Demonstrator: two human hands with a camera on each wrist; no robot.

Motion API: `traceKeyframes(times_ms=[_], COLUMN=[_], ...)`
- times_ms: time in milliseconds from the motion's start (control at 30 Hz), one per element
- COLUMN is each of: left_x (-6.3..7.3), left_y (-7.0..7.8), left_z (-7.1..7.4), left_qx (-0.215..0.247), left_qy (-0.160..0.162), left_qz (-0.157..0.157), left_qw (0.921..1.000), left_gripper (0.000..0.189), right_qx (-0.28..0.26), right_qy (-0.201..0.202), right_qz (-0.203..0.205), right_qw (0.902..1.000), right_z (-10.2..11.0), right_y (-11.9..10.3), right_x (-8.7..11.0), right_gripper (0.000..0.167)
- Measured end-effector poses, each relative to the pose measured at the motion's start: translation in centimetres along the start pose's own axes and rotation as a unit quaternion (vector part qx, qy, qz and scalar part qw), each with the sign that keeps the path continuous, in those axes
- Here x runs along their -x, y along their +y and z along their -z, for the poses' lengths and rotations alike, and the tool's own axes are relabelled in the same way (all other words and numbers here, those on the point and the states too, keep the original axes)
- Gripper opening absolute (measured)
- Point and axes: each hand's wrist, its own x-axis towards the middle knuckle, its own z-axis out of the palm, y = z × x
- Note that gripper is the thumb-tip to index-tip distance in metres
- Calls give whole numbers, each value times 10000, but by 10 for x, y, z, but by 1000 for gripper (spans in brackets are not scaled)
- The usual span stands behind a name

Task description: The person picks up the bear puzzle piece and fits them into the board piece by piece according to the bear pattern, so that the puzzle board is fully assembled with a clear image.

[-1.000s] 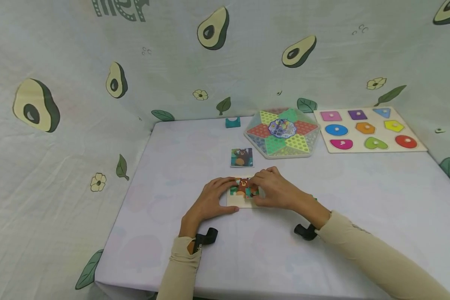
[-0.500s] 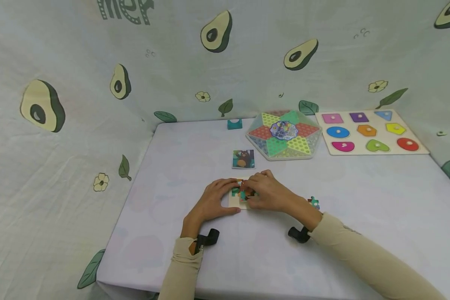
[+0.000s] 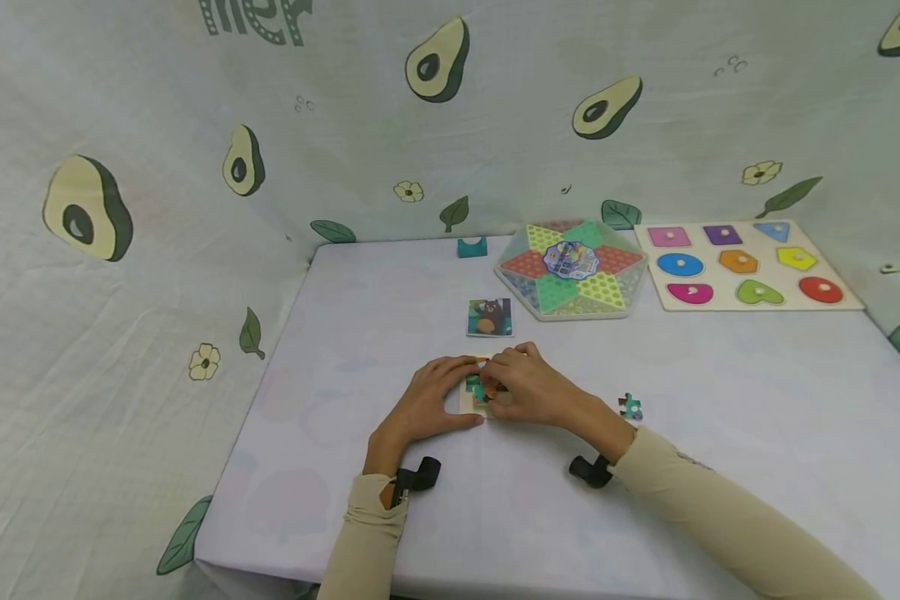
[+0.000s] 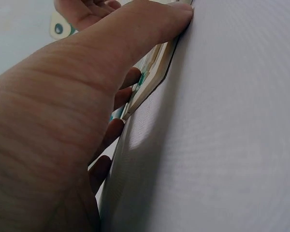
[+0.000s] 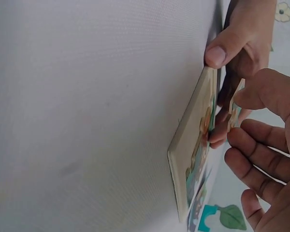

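A small wooden jigsaw board (image 3: 467, 405) with a bear picture lies flat on the table, mostly covered by both hands in the head view. My left hand (image 3: 426, 402) holds its left side, thumb at the near corner and fingers at the far part. My right hand (image 3: 534, 388) is over the board's right part. In the right wrist view it pinches a thin jigsaw piece (image 5: 233, 118) between thumb and fingers, tilted on edge just above the board. The other fingers of that hand are loosely bent. Right of the right wrist lies a loose jigsaw piece (image 3: 631, 407).
Behind the board lies a bear picture card (image 3: 489, 318). Farther back are a teal notched piece (image 3: 472, 247), a hexagonal star-patterned game board (image 3: 555, 293) and a shape puzzle board (image 3: 708, 293) with knobbed pieces. An avocado-print cloth hangs behind the white-covered table (image 3: 330, 350).
My right hand has shifted left over the board with the piece, covering more of the bear picture. The loose piece beside the right wrist has come into view. My left hand stays in place.
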Motion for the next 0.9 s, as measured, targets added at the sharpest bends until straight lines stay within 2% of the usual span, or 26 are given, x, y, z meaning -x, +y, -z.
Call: traceKeyframes(times_ms=[900], left_x=[0], left_y=[-1], left_z=[0], left_qx=[-21], left_qy=[-55], left_qz=[86], left_qw=[9999], left_gripper=[83], right_qx=[55], right_qy=[-212], right_qz=[-82], right_qw=[9997], right_z=[-16], right_y=[-1], right_x=[-7], right_gripper=[20])
